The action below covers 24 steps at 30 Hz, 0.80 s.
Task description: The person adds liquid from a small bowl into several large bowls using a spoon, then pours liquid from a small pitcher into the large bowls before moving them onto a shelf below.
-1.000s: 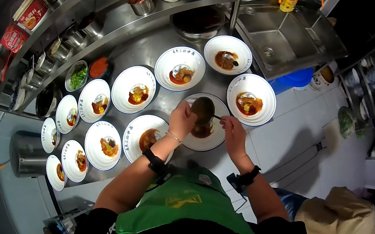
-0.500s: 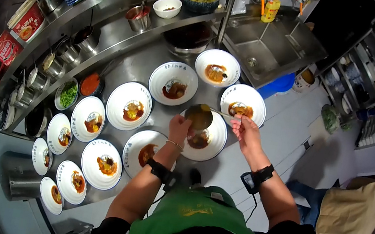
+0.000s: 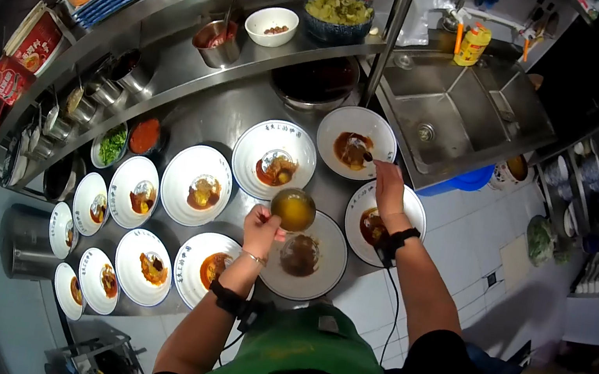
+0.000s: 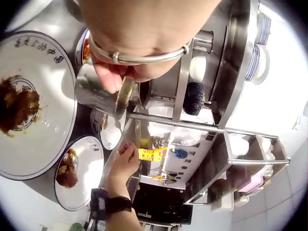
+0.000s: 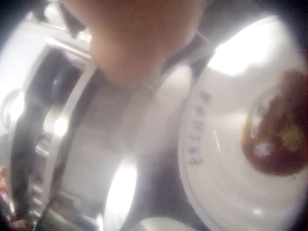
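My left hand [image 3: 260, 230] grips a small metal pot [image 3: 293, 210] of yellowish liquid by its rim, above the near edge of a white bowl [image 3: 332, 252] with brown seasoning in it. In the left wrist view the pot's metal side [image 4: 94, 91] shows below the fingers. My right hand [image 3: 389, 190] pinches a spoon [image 3: 369, 157], mostly hidden by the hand, over the far bowl [image 3: 333, 125] holding dark sauce. Another sauced bowl [image 3: 411, 206] lies partly under the right forearm. The right wrist view is blurred, with the hand [image 5: 139, 43] at its top.
Several more sauced bowls [image 3: 174, 178] stand in rows on the steel counter [image 3: 202, 103]. Behind them, a shelf carries a bowl of chopped greens [image 3: 338, 13] and a white bowl [image 3: 270, 33]. Chopped scallions [image 3: 112, 145] and red sauce [image 3: 144, 136] sit at left; a sink [image 3: 439, 107] is at right.
The spoon has moved from the pot to the far bowl with my right hand. My left hand has shifted the pot left, off the middle of the nearer bowl.
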Each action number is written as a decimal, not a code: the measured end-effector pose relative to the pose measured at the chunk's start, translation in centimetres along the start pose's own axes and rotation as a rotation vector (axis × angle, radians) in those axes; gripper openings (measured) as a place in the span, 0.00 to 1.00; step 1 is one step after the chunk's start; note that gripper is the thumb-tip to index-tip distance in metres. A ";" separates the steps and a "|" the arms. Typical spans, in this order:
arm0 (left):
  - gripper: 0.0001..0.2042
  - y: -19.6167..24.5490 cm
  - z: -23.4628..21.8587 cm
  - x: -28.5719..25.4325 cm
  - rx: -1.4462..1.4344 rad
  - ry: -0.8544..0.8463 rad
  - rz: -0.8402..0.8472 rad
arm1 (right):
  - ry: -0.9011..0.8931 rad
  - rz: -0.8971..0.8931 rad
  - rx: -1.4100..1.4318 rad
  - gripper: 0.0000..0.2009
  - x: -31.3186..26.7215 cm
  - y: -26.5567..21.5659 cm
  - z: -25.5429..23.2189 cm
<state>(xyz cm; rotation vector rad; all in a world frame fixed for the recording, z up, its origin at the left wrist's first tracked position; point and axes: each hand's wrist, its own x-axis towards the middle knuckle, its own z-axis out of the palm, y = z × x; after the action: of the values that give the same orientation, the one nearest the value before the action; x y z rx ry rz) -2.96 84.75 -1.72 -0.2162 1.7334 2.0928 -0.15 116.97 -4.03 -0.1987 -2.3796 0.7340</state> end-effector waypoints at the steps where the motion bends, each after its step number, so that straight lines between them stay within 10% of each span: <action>1: 0.08 -0.2 0.3 -0.1 0.006 0.009 -0.008 | -0.014 -0.014 -0.015 0.10 -0.1 1.1 0.1; 5: 0.08 -0.4 2.1 1.5 0.008 0.063 -0.019 | 0.177 0.579 0.599 0.12 1.1 1.6 -1.0; 16: 0.07 7.4 1.0 2.4 -0.187 0.090 -0.095 | -0.433 0.281 0.953 0.16 0.8 -13.8 -5.0; 24: 0.05 23.3 -9.9 10.5 -0.146 0.149 0.288 | -0.474 0.709 0.923 0.10 -1.7 -9.9 -6.9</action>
<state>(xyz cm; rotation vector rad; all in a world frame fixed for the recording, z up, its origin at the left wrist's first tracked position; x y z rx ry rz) -23.30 74.11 13.33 -0.1770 1.7866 2.4716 5.82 111.32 4.97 -0.5119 -2.0663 2.3226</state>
